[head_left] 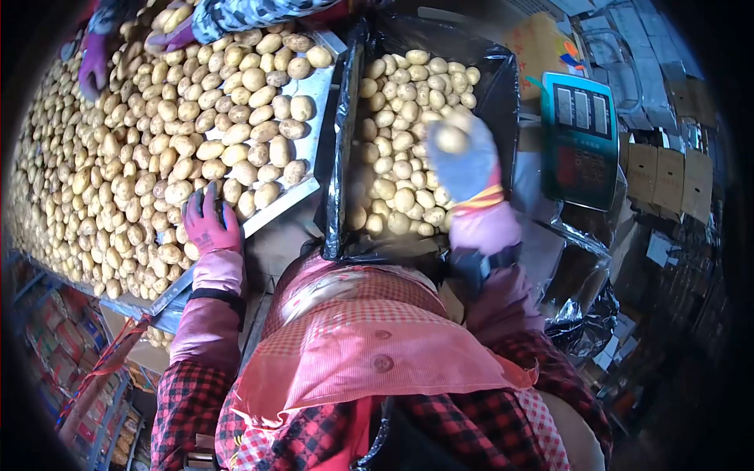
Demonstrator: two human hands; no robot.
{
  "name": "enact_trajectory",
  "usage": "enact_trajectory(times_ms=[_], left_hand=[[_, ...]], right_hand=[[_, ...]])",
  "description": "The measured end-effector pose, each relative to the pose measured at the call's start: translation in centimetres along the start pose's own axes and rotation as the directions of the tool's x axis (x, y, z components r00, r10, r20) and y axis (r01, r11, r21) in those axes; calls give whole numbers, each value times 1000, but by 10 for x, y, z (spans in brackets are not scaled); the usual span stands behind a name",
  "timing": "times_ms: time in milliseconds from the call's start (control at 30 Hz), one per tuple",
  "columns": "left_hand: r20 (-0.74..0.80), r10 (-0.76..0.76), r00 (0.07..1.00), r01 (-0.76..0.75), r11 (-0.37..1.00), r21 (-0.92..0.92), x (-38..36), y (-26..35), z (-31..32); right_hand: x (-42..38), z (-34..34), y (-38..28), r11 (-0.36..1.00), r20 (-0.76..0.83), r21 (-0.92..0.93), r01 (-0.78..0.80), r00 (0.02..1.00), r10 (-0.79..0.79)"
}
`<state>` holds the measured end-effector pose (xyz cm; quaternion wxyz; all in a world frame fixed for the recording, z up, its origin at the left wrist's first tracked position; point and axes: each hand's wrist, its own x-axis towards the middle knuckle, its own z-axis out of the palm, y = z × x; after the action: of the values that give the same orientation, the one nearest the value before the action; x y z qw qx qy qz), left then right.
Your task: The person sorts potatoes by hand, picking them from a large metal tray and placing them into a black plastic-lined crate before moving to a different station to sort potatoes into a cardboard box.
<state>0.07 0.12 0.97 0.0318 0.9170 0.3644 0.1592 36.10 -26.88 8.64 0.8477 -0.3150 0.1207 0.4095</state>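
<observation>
My left hand (210, 226), in a pink glove with dark fingertips, rests at the near edge of the sorting table. Its fingers are spread over the potatoes (177, 145) lying there. My right hand (463, 165), in a grey and pink glove, is smeared by motion above a box lined with black plastic (506, 78). A pale potato (452, 140) shows at its fingers, with what looks like another behind it. Many potatoes (404, 169) lie in the box below. How the right fingers grip is blurred.
A metal rim (283, 206) edges the table. Another person's purple-gloved hands (93, 74) reach over the potatoes at the far left. A teal scale (581, 141) stands right of the box. Cardboard boxes (667, 177) are stacked further right.
</observation>
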Motion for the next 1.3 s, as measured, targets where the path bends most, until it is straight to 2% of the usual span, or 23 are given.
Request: enact_trajectory(times_ms=[33, 67, 100, 133, 200, 233, 267, 300, 400, 467, 600, 733, 767, 800, 833, 900, 1000, 1133, 1167, 1200, 1233, 1267, 1300], left_hand=[[15, 8, 1000, -8, 1000, 5, -1, -5, 3], [6, 18, 1000, -18, 1000, -2, -1, -7, 4], [-4, 26, 1000, -26, 1000, -10, 0, -7, 5], [-11, 30, 999, -30, 999, -19, -1, -8, 5], [-3, 19, 1000, -19, 1000, -2, 0, -6, 5], [-16, 11, 1000, -11, 1000, 3, 1, -3, 3], [-27, 1, 1000, 0, 1000, 11, 0, -1, 0], [-25, 7, 1000, -7, 1000, 0, 2, 0, 0], [-20, 5, 1000, -5, 1000, -7, 2, 0, -1], [-22, -4, 1000, 4, 1000, 11, 2, 2, -2], [2, -14, 1000, 14, 1000, -15, -1, -3, 1], [-17, -1, 1000, 1, 1000, -12, 3, 0, -1], [-15, -2, 1000, 2, 1000, -13, 1, 1, -1], [-19, -2, 1000, 2, 1000, -12, 1, 1, 1], [-23, -1, 1000, 1, 1000, -8, 2, 0, 1], [-22, -11, 1000, 11, 1000, -4, 3, 0, -1], [-24, -21, 999, 21, 1000, -1, 4, 1, 2], [-19, -5, 1000, 5, 1000, 5, 1, -4, 4], [-11, -11, 1000, 11, 1000, 20, 1, -3, 4], [-5, -23, 1000, 23, 999, 34, 1, -1, 3], [0, -38, 999, 38, 998, 48, 0, 0, 2], [-3, -30, 1000, 30, 999, 38, 1, -1, 1], [-3, -21, 1000, 21, 999, 26, 2, -1, 0]], right_hand=[[-19, 44, 20, 994, 74, -2, -112, 991, 112], [-28, 44, 39, 941, 452, -21, -338, 836, 311], [-49, 55, 55, 909, 265, -208, -361, 874, 408], [-62, 67, 57, 778, 328, -591, -213, 818, 473], [-61, 15, 61, 512, 285, -856, -67, 765, 577], [-54, 3, 51, 91, 217, -974, 206, 750, 625], [-43, -8, 41, -342, 136, -829, 442, 754, 643], [-37, -22, 37, -506, 48, -711, 489, 751, 659], [-15, -41, 51, -383, 350, -323, 865, 485, 801], [-7, -40, 69, -287, 347, -147, 946, 321, 881], [24, -39, 58, -288, 203, -175, 941, 321, 925], [70, -66, 2, -486, 398, -85, 870, 477, 784], [103, -99, -3, -594, 380, -316, 740, 672, 635], [101, -75, -27, -672, 387, -63, 738, 638, 666], [101, -53, -39, -815, 334, -80, 574, 786, 521], [117, -46, -60, -901, 375, -239, 363, 890, 259], [149, -54, -56, -847, 581, -476, 237, 807, -101], [154, -98, -24, -923, 414, -380, 59, 903, -113], [124, -99, -28, -943, 173, -331, 32, 985, -28], [107, -111, -28, -957, 135, -290, 22, 991, -18], [85, -107, -29, -999, -30, -43, 19, 999, 21], [56, -96, -32, -974, 10, -225, -13, 1000, -16], [33, -91, -33, -991, 92, -131, 41, 995, 29]])
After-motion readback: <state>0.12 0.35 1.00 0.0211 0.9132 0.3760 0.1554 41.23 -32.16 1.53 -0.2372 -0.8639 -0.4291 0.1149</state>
